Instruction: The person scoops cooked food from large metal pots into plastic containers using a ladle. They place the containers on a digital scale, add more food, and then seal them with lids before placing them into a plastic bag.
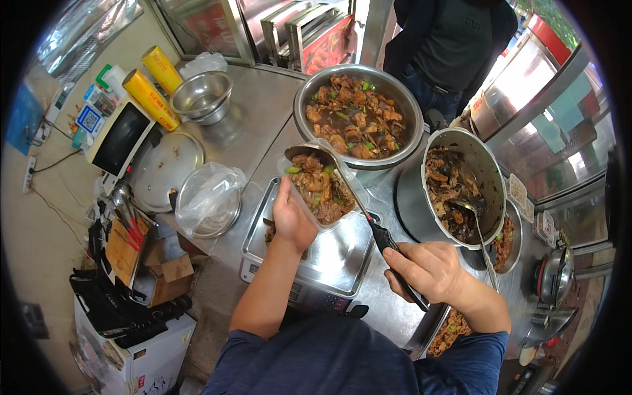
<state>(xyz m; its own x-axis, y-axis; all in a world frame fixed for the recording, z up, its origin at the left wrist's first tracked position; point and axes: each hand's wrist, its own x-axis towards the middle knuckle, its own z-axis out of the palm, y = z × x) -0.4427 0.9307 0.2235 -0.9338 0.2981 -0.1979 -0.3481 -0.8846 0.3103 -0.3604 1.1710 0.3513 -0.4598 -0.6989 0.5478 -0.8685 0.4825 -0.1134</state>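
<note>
My left hand [296, 217] holds a clear plastic container [323, 228] from below and the left, over a steel tray [326, 276] on a digital scale [316, 296]. Braised meat pieces with green pepper [316, 185] fill the container. In my right hand [424, 269] is the black handle of a metal ladle [308, 149], its bowl tipped at the container's far edge with meat by it. Just beyond stands a large steel basin [301, 118] of the same stew. To the right, a deep metal pot [412, 207] holds darker stew and a second ladle [478, 222].
A person [449, 49] stands beyond the counter. At left are stacked steel bowls [202, 98], a round pot lid [168, 173], a bowl under a plastic bag [210, 197] and a screen device [123, 140]. Another food bowl [516, 237] sits right of the pot; a food tray [449, 331] lies near my right elbow.
</note>
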